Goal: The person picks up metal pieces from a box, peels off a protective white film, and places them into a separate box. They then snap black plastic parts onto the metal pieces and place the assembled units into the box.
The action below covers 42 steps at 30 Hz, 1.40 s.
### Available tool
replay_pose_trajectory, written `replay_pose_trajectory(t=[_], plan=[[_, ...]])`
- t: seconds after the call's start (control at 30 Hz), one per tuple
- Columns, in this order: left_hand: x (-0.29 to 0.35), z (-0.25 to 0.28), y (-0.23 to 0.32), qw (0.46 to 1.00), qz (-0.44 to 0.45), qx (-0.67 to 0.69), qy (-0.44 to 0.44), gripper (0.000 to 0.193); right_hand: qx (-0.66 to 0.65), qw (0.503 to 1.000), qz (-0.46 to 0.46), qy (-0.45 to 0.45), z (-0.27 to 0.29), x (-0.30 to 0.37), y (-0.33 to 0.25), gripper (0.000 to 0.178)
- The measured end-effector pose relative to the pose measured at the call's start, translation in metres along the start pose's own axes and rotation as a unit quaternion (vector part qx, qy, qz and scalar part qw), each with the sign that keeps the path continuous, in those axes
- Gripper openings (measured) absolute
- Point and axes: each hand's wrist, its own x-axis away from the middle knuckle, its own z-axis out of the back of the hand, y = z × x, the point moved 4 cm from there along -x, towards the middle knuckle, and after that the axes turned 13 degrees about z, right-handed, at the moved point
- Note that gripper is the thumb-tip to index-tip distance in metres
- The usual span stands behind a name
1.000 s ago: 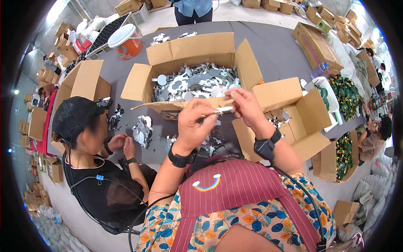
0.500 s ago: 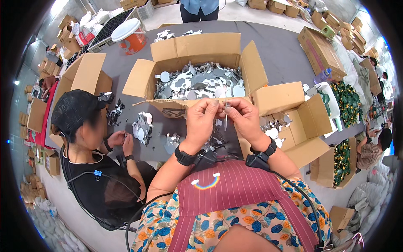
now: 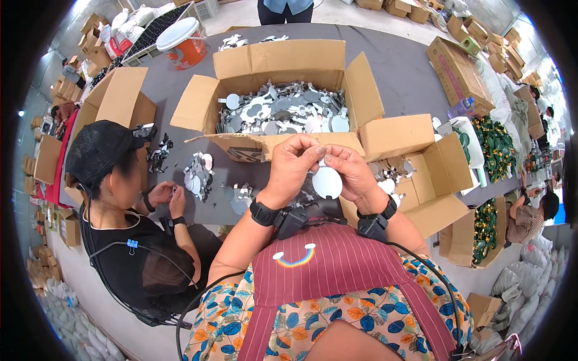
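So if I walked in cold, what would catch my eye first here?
Probably the two hands at centre, left hand and right hand, pinching a round pale disc between them. Just beyond sits a big open cardboard box heaped with silvery cut-out pieces. At left, a seated person in black handles similar pieces.

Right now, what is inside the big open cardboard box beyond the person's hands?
The big cardboard box holds a loose heap of flat silver and white cut-out pieces, many round with tabs. The box floor and lower layers are covered by the heap.
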Motion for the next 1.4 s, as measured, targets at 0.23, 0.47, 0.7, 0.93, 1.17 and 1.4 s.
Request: replay_pose_trajectory(t=[0.23,0.47,0.7,0.93,1.17,1.4], plan=[[0.008,0.000,-0.004,1.000,0.001,-0.008,0.001,0.006,0.019,0.999,0.027,0.030,-0.002,0.007,-0.001,0.015],[0.007,0.004,-0.004,0.996,0.022,0.080,-0.043,0.007,0.030,0.999,0.024,0.027,-0.004,0.007,-0.002,0.015],[0.001,0.004,-0.012,0.999,0.005,0.018,-0.045,0.009,0.021,0.999,0.031,0.014,0.001,0.007,0.001,0.014],[0.001,0.002,-0.014,0.998,0.015,0.050,-0.036,0.006,0.028,0.998,0.046,0.011,0.005,0.006,-0.001,0.014],[-0.004,-0.002,-0.010,0.995,0.052,0.081,-0.033,0.007,0.045,0.996,0.076,0.015,0.007,0.005,-0.007,0.018],[-0.007,-0.003,-0.017,0.995,-0.051,0.033,-0.075,0.008,0.188,0.965,0.180,0.043,0.003,0.015,-0.005,0.018]])
